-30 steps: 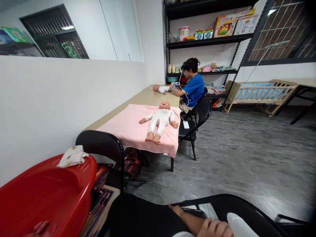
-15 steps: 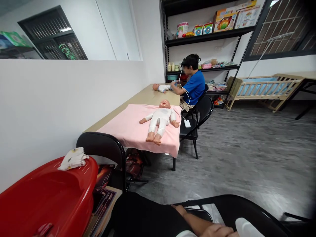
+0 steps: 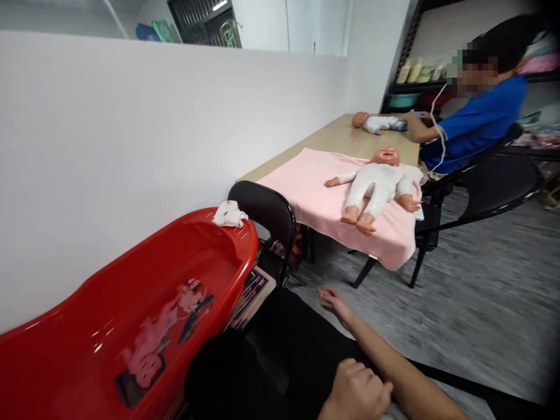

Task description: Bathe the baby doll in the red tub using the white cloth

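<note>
Right hand [image 3: 335,303]: fingers loosely parted, nothing seen in them; to the right of the red tub [image 3: 100,309], past the black-clothed lap [image 3: 301,344].
Left hand [image 3: 356,391]: curled into a fist, right of the tub and closer to the body; whether it covers anything, I cannot tell.
Change: 0.5 s ago both hands sat lower, partly out of view; now more of the right arm shows and the view has swung towards the tub, so its inside lies in sight, with neither hand touching it.
Tub floor: pink and dark cartoon shapes, printed or loose I cannot tell.
Tub's far end: 1 white cloth [image 3: 230,214] on the rim.
In the way: a stack of books [image 3: 256,289] just beside the tub, then 1 black folding chair [image 3: 269,207] between it and the table [image 3: 324,137].
Beyond the tub, to the right: 1 doll [image 3: 376,181] face-up on a pink towel [image 3: 315,186]; farther, a blue-shirted co-worker [image 3: 485,116] handling a 2nd doll [image 3: 380,123].
</note>
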### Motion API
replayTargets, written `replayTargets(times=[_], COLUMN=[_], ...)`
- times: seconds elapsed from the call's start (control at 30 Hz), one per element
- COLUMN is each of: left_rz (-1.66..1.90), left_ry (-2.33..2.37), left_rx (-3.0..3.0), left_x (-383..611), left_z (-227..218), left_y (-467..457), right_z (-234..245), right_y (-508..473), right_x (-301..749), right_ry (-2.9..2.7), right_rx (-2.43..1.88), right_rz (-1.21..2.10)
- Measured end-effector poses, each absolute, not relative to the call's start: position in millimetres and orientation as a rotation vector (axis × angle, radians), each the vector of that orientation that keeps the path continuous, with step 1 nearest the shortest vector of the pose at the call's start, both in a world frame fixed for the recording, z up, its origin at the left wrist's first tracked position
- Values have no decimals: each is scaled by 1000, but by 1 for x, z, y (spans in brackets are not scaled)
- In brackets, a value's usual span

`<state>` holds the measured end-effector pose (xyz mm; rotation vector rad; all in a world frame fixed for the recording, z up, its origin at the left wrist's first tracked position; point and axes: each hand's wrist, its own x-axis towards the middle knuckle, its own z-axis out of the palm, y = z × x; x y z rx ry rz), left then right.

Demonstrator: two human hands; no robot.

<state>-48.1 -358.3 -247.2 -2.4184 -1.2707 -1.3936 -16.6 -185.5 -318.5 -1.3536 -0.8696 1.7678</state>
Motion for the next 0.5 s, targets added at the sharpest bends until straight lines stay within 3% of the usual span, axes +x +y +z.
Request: replayTargets(times=[0.1,0.23,0.5], left_rz=[-1317,-1535,-2095], left_ry=[-1614,-2023,-2528], left_rx=[-2288,-1972,-1369], left_x=[-74,-93,-118], left_z=[-245,-246,-245], left_y=[-346,-324,-314], right_z=[-286,-258,-278], right_y=[-134,-84,-86], right_x=[-81,-157,-206], right_ry=[-899,-929,-915], right_rx=[-1178,-953,-976], right_rz=[1687,1597,1466])
